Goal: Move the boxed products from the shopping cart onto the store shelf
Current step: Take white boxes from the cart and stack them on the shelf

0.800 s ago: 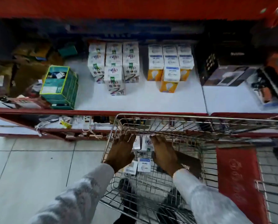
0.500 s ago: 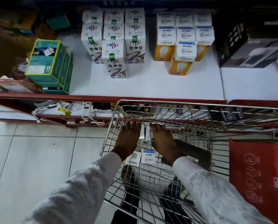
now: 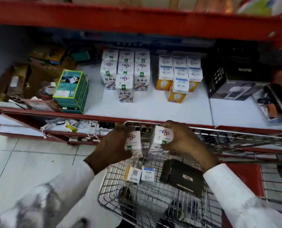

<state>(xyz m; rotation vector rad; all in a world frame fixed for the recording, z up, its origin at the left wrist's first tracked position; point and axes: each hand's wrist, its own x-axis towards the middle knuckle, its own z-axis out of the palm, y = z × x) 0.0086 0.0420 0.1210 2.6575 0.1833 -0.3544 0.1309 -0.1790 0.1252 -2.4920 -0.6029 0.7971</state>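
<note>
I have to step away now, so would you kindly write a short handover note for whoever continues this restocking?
Left hand: holds one white box above the cart.
Right hand: holds a second white box of the same brand.
Shopping cart: against the shelf front; two small boxes and a black box remain inside.
Shelf: matching white boxes and orange-bottomed bulb boxes already stand in rows.
Left to do: set both held boxes with their matching group, then shelve the remaining cart boxes.

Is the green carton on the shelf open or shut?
Open. The green carton has no lid on top, and small items show inside it.
</note>
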